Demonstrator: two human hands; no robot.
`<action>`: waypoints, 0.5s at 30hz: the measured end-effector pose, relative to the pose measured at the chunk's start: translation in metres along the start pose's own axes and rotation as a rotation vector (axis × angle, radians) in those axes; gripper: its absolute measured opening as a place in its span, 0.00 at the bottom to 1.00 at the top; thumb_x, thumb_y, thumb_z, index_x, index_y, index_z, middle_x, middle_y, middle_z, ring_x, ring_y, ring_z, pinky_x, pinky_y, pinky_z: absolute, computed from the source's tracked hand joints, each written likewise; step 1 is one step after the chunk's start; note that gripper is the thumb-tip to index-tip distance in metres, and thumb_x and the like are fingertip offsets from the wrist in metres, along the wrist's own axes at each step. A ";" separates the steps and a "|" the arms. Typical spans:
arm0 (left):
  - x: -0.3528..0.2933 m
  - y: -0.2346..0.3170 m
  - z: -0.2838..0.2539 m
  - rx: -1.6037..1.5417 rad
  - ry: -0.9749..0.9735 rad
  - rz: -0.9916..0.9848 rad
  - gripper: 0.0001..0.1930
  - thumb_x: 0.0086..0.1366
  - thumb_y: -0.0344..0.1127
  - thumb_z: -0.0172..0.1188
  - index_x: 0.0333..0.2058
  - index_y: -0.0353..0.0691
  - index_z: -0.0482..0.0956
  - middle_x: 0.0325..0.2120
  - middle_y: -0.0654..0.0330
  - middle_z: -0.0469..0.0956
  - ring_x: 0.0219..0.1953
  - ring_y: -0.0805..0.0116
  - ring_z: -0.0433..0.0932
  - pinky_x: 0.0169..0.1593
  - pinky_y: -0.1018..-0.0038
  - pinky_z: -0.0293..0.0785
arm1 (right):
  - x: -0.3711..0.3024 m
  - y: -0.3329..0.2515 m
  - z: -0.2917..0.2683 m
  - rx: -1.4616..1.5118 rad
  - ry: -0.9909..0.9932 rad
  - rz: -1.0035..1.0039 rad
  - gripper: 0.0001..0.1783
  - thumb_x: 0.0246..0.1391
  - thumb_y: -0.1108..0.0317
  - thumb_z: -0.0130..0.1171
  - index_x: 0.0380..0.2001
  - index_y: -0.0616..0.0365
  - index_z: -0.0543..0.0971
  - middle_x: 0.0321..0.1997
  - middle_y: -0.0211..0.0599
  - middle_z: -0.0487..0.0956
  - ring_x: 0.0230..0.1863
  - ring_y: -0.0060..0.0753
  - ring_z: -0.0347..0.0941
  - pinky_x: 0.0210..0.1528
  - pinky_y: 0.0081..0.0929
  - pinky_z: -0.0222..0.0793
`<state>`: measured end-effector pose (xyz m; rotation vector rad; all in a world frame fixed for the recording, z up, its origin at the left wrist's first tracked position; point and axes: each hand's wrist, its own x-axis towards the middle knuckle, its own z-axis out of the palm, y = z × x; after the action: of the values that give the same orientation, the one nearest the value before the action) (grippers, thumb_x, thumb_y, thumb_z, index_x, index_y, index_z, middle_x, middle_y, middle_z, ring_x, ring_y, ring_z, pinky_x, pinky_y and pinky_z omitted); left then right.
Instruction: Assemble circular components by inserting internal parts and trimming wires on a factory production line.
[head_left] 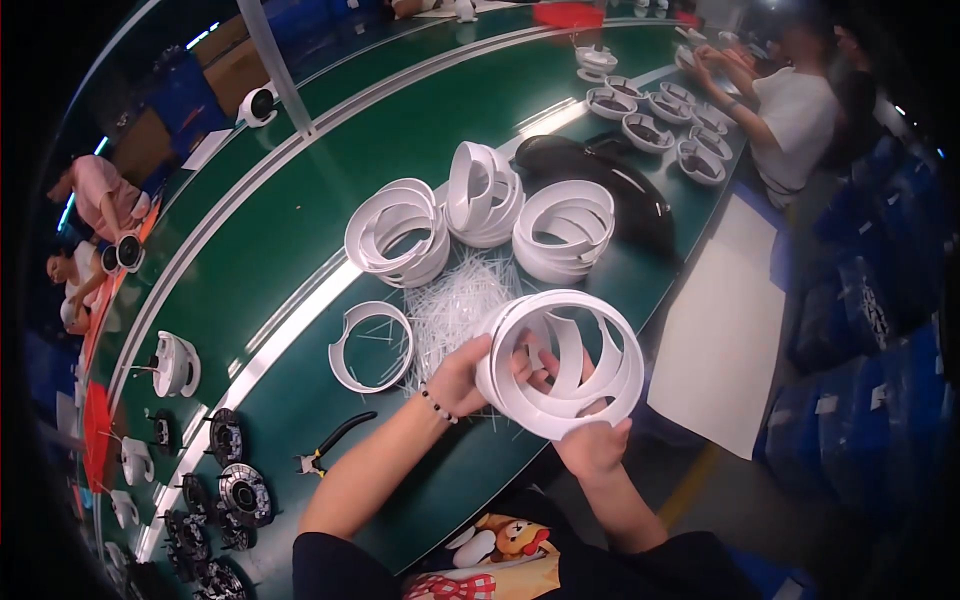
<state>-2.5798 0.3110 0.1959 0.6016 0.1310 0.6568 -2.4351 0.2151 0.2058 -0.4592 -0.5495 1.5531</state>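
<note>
Between my two hands is a nested stack of white plastic rings (628, 385), raised over the near edge of the green table and tilted so that I look into its opening. My left hand (462, 378) grips the stack's left side, with some fingers showing through the middle. From below, my right hand (594, 446) holds the lower rim, fingertips inside. Just behind lies a heap of thin clear-white plastic strips (462, 298). A single white ring (345, 365) lies flat left of the heap, with a few strips in and around it.
Three stacks of white rings (565, 262) stand behind the heap. Diagonal cutters (335, 445) lie left of my left forearm. Round black parts (245, 494) crowd the lower left. White shells (648, 133) and a co-worker (795, 120) are at far right, blue-wrapped bins (850, 420) nearer.
</note>
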 end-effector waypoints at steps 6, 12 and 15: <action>0.025 0.002 -0.002 0.061 0.069 -0.098 0.25 0.58 0.46 0.48 0.49 0.35 0.61 0.41 0.54 0.70 0.44 0.64 0.70 0.47 0.72 0.65 | -0.001 -0.008 -0.009 -0.107 0.069 -0.198 0.58 0.34 0.36 0.56 0.59 0.56 0.41 0.61 0.46 0.46 0.61 0.47 0.45 0.61 0.42 0.41; 0.044 0.008 -0.015 0.502 0.480 -0.159 0.23 0.65 0.48 0.33 0.45 0.35 0.67 0.40 0.57 0.71 0.40 0.71 0.71 0.45 0.73 0.67 | 0.011 -0.008 -0.017 -0.215 0.337 -0.195 0.38 0.48 0.57 0.53 0.57 0.63 0.49 0.57 0.38 0.55 0.58 0.34 0.51 0.56 0.35 0.49; 0.043 0.013 -0.020 0.431 0.552 0.062 0.30 0.63 0.56 0.31 0.39 0.33 0.72 0.32 0.58 0.74 0.34 0.71 0.71 0.41 0.74 0.66 | 0.026 -0.002 -0.002 -0.358 0.380 -0.230 0.30 0.50 0.67 0.47 0.55 0.65 0.53 0.54 0.38 0.60 0.55 0.30 0.56 0.55 0.32 0.50</action>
<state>-2.5590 0.3550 0.1902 0.8261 0.7871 0.8518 -2.4343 0.2407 0.2067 -0.9094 -0.5614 1.1116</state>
